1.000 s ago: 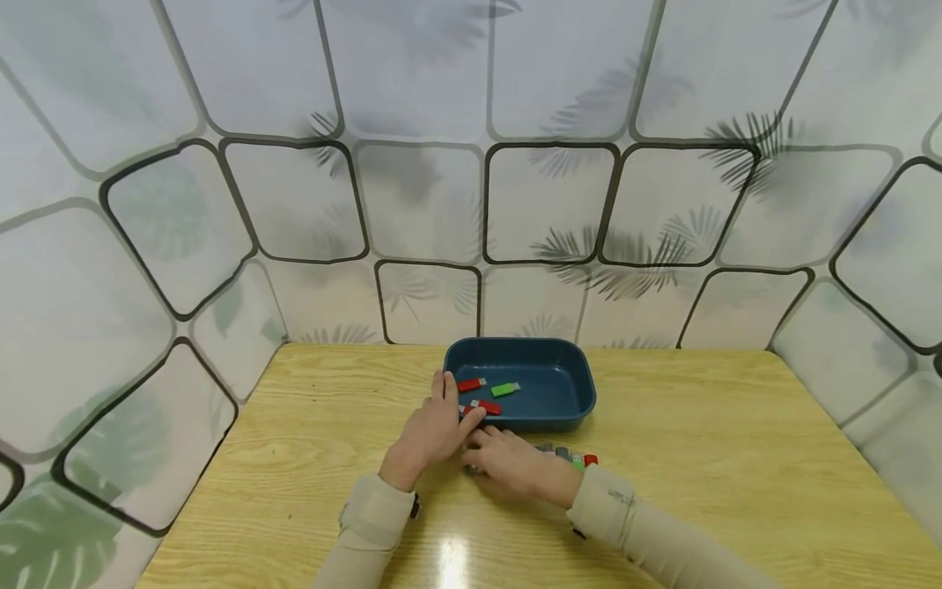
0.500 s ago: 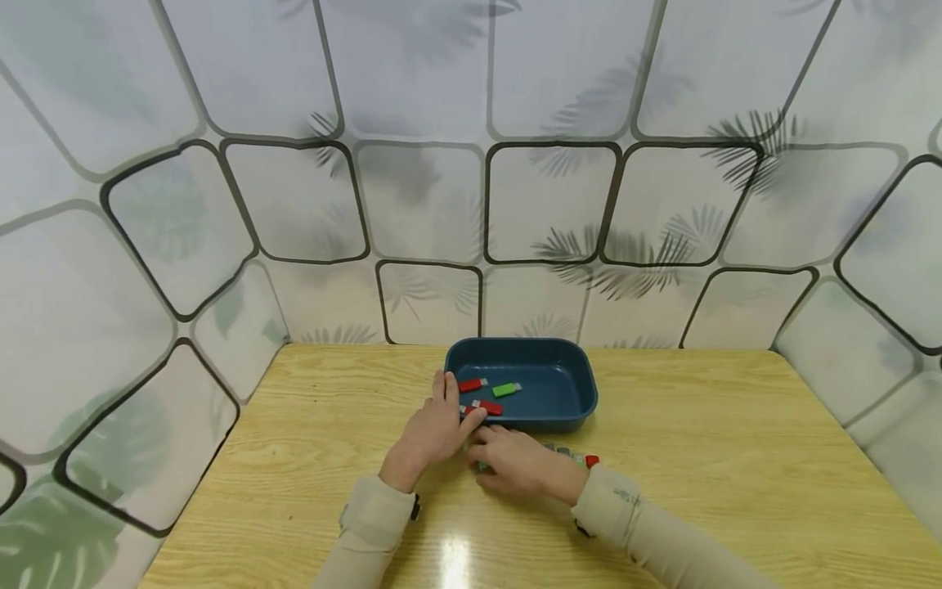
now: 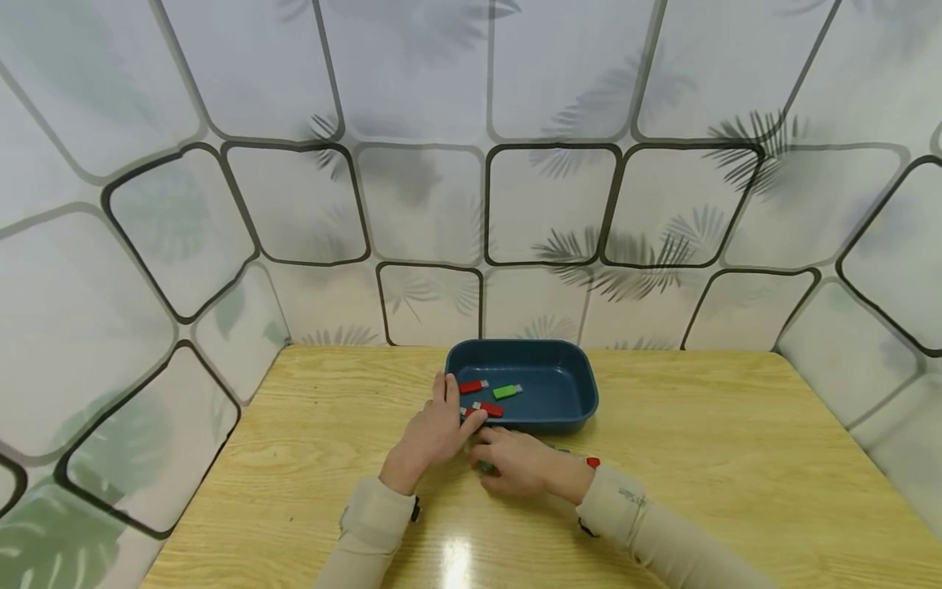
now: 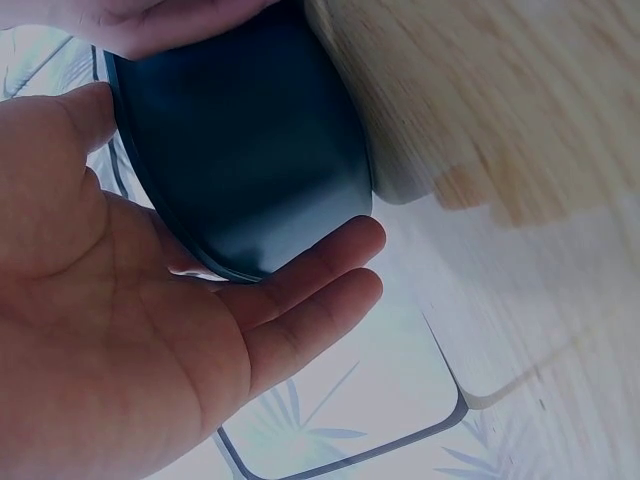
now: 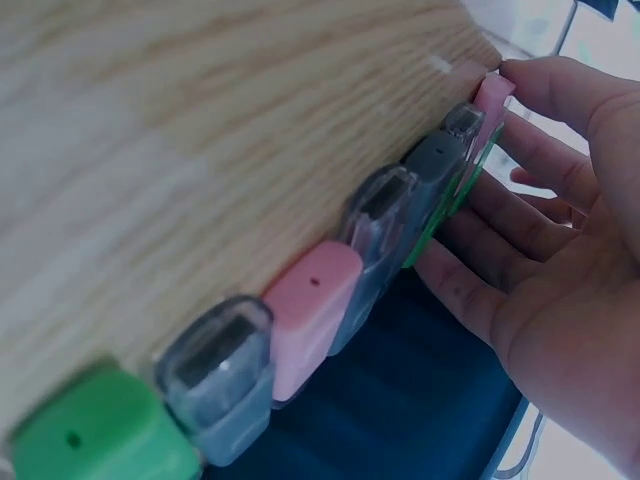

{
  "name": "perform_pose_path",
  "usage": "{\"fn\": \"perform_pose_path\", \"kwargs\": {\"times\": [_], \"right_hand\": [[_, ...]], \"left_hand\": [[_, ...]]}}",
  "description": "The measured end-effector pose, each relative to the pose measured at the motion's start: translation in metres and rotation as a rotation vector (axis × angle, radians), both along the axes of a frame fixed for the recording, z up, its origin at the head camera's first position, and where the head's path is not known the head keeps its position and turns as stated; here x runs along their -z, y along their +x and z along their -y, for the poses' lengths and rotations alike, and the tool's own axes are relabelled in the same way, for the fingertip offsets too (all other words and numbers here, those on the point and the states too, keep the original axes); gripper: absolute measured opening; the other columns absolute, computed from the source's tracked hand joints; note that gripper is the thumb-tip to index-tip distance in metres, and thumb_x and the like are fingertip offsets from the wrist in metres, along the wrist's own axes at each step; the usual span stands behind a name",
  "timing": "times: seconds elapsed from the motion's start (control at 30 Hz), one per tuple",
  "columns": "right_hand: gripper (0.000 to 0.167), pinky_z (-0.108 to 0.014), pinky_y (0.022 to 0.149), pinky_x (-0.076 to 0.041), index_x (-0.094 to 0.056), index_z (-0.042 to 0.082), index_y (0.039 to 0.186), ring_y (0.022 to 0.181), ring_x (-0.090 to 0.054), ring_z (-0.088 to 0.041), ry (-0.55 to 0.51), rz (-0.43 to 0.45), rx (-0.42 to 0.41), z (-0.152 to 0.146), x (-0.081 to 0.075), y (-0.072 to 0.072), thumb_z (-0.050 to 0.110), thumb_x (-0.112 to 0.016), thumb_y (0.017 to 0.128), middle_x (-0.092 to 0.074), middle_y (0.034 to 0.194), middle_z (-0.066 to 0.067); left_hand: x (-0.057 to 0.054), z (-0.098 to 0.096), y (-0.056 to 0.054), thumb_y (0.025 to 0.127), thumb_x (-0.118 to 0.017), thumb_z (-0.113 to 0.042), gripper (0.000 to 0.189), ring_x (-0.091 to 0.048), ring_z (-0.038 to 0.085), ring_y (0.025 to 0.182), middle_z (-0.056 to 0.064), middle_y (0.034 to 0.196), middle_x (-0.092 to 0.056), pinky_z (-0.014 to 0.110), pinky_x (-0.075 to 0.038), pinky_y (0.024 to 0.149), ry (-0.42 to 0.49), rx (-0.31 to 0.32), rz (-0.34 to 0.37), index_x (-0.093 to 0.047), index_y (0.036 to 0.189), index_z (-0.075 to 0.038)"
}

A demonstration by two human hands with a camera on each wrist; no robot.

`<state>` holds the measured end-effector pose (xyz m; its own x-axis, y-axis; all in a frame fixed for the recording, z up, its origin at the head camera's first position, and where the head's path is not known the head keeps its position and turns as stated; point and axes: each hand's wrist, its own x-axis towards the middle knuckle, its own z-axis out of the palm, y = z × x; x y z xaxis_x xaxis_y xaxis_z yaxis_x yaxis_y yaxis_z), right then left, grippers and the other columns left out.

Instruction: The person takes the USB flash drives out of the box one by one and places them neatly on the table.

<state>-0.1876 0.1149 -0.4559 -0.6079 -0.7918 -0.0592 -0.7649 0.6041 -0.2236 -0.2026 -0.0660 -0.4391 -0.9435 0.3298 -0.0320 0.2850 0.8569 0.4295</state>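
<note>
A dark blue plastic bin (image 3: 555, 425) stands on the wooden table. My left hand (image 3: 430, 429) holds its front left corner, thumb over the rim and fingers along the left side; the left wrist view shows two fingers (image 4: 315, 300) by the outer wall. In front of the bin, my right hand (image 3: 515, 462) is at the far end of a row of USB sticks, thumb and fingers around a pinkish-red USB stick (image 5: 493, 95) and a green one beside it. Nearer in the row lie grey USB sticks (image 5: 220, 380), a pinkish one (image 5: 315, 310) and a green one (image 5: 105, 430).
Inside the bin lie a red USB stick (image 3: 471, 386), a green one (image 3: 507, 392) and more red ones (image 3: 489, 409) near the front left. Another red USB stick (image 3: 593, 462) shows beside my right wrist. A patterned curtain (image 3: 545, 204) stands behind the table.
My right hand has shifted slightly right along the row, covering more of the grey USB sticks. A green one now shows under its fingers. My left hand and the bin stay in place.
</note>
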Motion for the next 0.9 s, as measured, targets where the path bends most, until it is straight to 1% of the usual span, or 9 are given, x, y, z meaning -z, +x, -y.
{"fn": "perform_pose_path", "kwargs": {"times": [0.17, 0.3, 0.47, 0.6, 0.77, 0.83, 0.9], "right_hand": [[0.022, -0.030, 0.089, -0.051, -0.069, 0.017, 0.114, 0.107, -0.057, -0.016, 0.004, 0.006, -0.008, -0.002, 0.000, 0.001, 0.024, -0.068, 0.093, -0.058, 0.119, -0.001], [0.022, -0.029, 0.086, -0.050, -0.069, 0.018, 0.113, 0.103, -0.056, -0.014, 0.004, 0.008, -0.017, -0.003, -0.001, 0.001, 0.025, -0.070, 0.091, -0.058, 0.116, 0.000], [0.021, -0.030, 0.088, -0.050, -0.069, 0.018, 0.111, 0.101, -0.057, -0.015, 0.006, -0.021, -0.039, -0.005, -0.002, 0.002, 0.024, -0.070, 0.091, -0.060, 0.113, 0.000], [0.021, -0.029, 0.090, -0.050, -0.070, 0.017, 0.111, 0.100, -0.057, -0.013, 0.004, -0.030, -0.051, -0.005, -0.001, 0.003, 0.024, -0.070, 0.092, -0.061, 0.112, 0.001], [0.022, -0.029, 0.091, -0.049, -0.068, 0.016, 0.114, 0.102, -0.056, -0.013, -0.044, -0.005, -0.047, -0.007, -0.004, 0.005, 0.022, -0.069, 0.092, -0.058, 0.116, -0.001], [0.021, -0.028, 0.090, -0.050, -0.068, 0.015, 0.114, 0.098, -0.057, -0.011, -0.084, 0.003, -0.041, -0.009, -0.009, 0.007, 0.022, -0.068, 0.094, -0.058, 0.116, -0.001], [0.019, -0.026, 0.086, -0.050, -0.069, 0.015, 0.113, 0.092, -0.057, -0.008, -0.128, -0.007, -0.027, -0.012, -0.014, 0.009, 0.023, -0.066, 0.096, -0.060, 0.113, 0.001]], "left_hand": [[0.001, 0.000, 0.000, 0.102, -0.043, -0.055, 0.087, -0.053, 0.049, 0.121, 0.031, 0.160, -0.011, 0.052, -0.052, 0.087, -0.004, -0.001, -0.005, -0.015, 0.154, 0.009], [0.002, 0.001, 0.000, 0.102, -0.044, -0.055, 0.087, -0.054, 0.049, 0.120, 0.031, 0.161, -0.010, 0.052, -0.052, 0.087, -0.009, -0.008, -0.005, -0.015, 0.154, 0.009], [0.003, 0.001, -0.001, 0.102, -0.044, -0.055, 0.088, -0.055, 0.049, 0.119, 0.030, 0.161, -0.010, 0.052, -0.052, 0.087, -0.011, -0.012, -0.004, -0.014, 0.154, 0.009], [0.004, 0.001, -0.001, 0.102, -0.043, -0.056, 0.088, -0.055, 0.049, 0.119, 0.030, 0.161, -0.011, 0.051, -0.052, 0.088, -0.013, -0.009, -0.005, -0.015, 0.154, 0.009], [0.003, 0.001, 0.000, 0.102, -0.043, -0.056, 0.088, -0.056, 0.048, 0.119, 0.030, 0.160, -0.012, 0.050, -0.053, 0.087, -0.018, -0.004, -0.007, -0.015, 0.154, 0.009], [0.002, 0.000, 0.000, 0.102, -0.043, -0.055, 0.087, -0.057, 0.047, 0.117, 0.031, 0.160, -0.011, 0.049, -0.054, 0.083, -0.016, -0.004, -0.005, -0.015, 0.154, 0.009], [0.001, 0.000, 0.000, 0.102, -0.043, -0.055, 0.087, -0.058, 0.047, 0.116, 0.031, 0.160, -0.011, 0.047, -0.055, 0.077, -0.012, -0.004, 0.001, -0.015, 0.154, 0.008]]}}
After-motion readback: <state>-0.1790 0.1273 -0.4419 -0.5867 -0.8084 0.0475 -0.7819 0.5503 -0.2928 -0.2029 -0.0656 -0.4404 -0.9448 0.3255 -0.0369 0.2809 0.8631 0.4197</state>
